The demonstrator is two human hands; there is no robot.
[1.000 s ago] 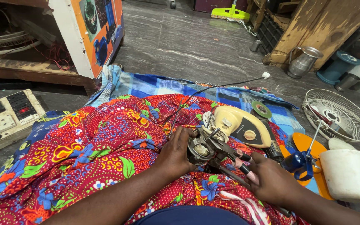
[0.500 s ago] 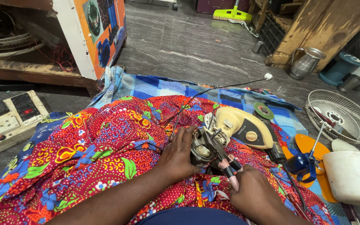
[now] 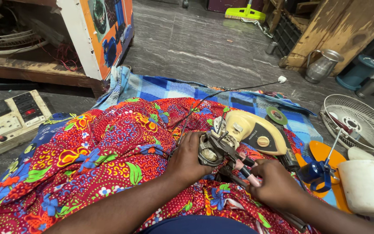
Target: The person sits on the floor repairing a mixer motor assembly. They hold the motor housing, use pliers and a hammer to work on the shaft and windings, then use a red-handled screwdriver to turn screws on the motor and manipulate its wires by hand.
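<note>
Left hand [image 3: 187,158] grips the clothes iron [image 3: 239,134]; right hand [image 3: 275,184] clenches pink-handled pliers [image 3: 245,167], which could slip off the iron's rear terminals.

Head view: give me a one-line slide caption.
Left hand steadies a cream electric iron's opened rear end while right hand works pink-handled pliers on it, over red floral cloth.

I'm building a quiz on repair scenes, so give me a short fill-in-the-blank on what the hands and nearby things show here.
1. The left hand grips the opened end of a cream-coloured clothes ____.
2. The right hand holds a tool with ____ handles.
3. The work rests on a floral cloth that is mainly ____.
4. A wire fan guard lies on the person's ____ side.

Missing words: iron; pink; red; right
</note>
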